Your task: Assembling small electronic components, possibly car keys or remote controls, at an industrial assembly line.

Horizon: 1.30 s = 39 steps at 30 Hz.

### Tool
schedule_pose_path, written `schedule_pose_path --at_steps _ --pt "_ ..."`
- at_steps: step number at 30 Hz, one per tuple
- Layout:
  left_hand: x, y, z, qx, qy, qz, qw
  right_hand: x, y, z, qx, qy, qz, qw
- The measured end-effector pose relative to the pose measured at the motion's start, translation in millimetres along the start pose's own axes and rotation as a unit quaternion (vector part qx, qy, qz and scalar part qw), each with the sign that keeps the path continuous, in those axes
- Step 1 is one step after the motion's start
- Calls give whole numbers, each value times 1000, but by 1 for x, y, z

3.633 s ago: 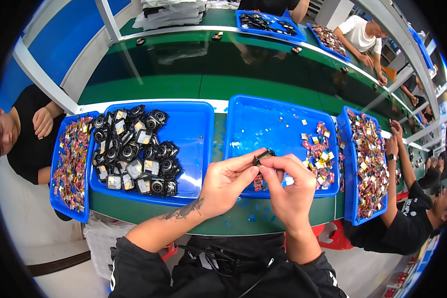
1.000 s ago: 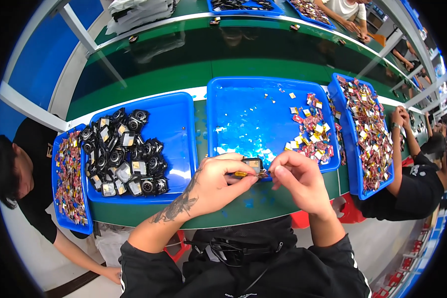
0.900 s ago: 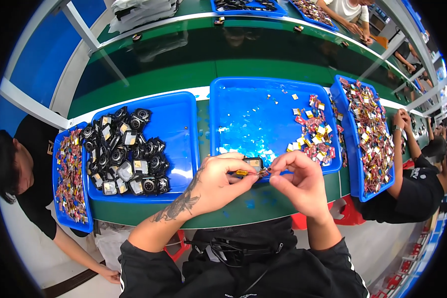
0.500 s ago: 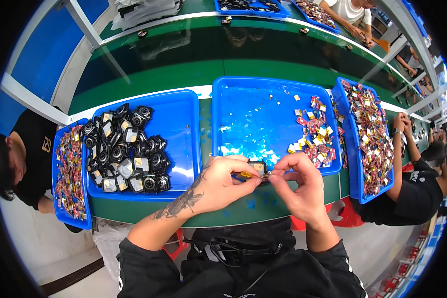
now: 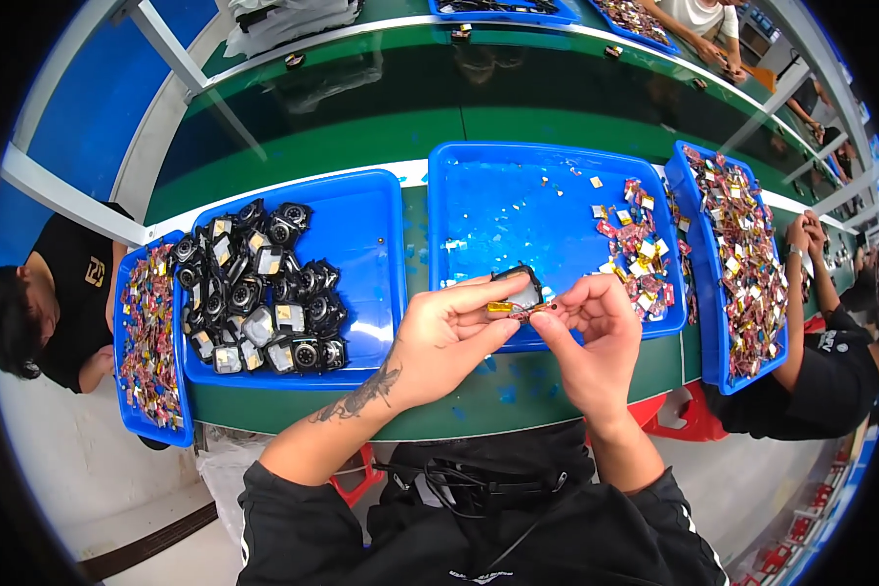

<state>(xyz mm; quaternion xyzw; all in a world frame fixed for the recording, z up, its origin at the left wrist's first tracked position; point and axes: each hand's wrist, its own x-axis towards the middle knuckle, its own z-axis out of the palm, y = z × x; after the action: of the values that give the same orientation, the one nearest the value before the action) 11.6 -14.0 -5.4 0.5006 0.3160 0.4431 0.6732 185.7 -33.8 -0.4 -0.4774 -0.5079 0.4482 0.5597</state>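
My left hand is closed on a small black casing with a pale grey face, held over the near edge of the middle blue tray. Under its fingers, against the casing, sits a small yellow-wrapped part joined to a reddish strip that looks like a circuit board. My right hand pinches thumb and forefinger at the right end of that strip; its fingertips partly hide what they grip. Inside the tray lie bits of clear blue film and a pile of small red, yellow and white parts.
To the left, a blue tray holds a heap of black casings. Narrow blue bins of small parts stand at the far left and right. Other people work at both sides and across the green table.
Between my hands the casing now shows more of its grey face and black rim. My right fingers have closed in on the strip's end. The whole view has shifted slightly.
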Motion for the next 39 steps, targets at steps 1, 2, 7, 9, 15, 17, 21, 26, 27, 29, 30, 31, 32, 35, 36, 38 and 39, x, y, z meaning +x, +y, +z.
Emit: schedule_pose_path --at_steps 1,2,7,9,15,17,21,26,27,29,30,31,32,35,36,38,39 --pt "0 1 0 0 3 -10 1000 0 0 1 -43 11 -41 998" --pt "0 1 1 0 2 -11 1000 -1 1 1 -43 12 -41 998" --pt "1 12 9 -24 13 -67 997 -2 6 -1 -126 27 -91 988" --pt "-1 6 8 -17 16 -36 999 -2 2 2 -125 30 -82 988" --pt "-4 5 12 -3 42 -8 999 -2 -4 -2 -134 8 -39 990" --pt "-3 4 14 14 39 -10 999 0 -5 -4 -145 6 -41 989" --pt "-3 1 17 0 60 -2 998 2 -10 -2 -198 1 -48 979" --pt "-3 -4 18 -46 88 -4 995 2 -6 6 -117 -24 20 993" --pt "-2 -7 18 -48 98 1 994 3 -6 8 -134 -27 -5 991" --pt "-2 -9 17 -52 114 10 992 4 0 8 -132 -34 -18 990" --pt "-2 -9 16 -60 110 9 992 5 1 8 -129 -37 -30 990" --pt "-2 -10 16 -67 108 7 992 8 0 7 -109 -51 -22 992" --pt "-2 -9 14 -70 116 12 991 12 0 9 -110 -62 -24 992" --pt "-2 -8 9 -117 153 14 981 28 -3 15 -121 -114 27 986" --pt "-1 -7 11 -140 177 26 974 41 -7 14 -97 -135 50 985" --pt "1 -9 14 -28 179 62 982 86 -8 8 -85 -155 23 984" --pt "0 -8 18 31 173 109 978 119 -8 2 -93 -157 12 983"
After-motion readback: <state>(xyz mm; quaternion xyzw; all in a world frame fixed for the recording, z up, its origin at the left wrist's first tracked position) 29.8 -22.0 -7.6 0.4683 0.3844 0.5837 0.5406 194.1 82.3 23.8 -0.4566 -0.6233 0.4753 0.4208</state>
